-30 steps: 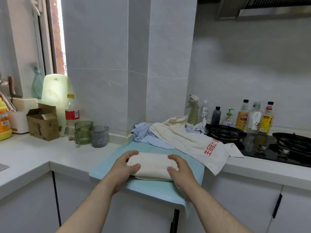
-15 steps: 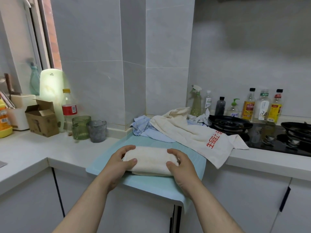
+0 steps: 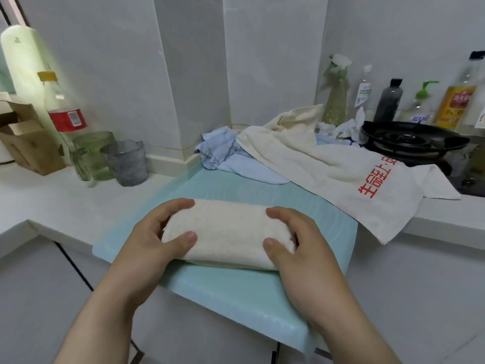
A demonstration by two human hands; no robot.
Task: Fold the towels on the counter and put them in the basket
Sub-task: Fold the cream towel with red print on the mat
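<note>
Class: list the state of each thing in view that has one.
folded towel, folded, on the teal mat.
left hand, grips its left end.
right hand, grips its right end.
printed towel, unfolded, draped over the counter edge.
blue towel, crumpled, unfolded.
cardboard box, open.

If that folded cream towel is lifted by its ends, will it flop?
Probably sags in the middle: the folded cream towel is soft cloth, its layers thin, so likely light. The left hand and right hand grip both ends, which should keep the folds together.
</note>
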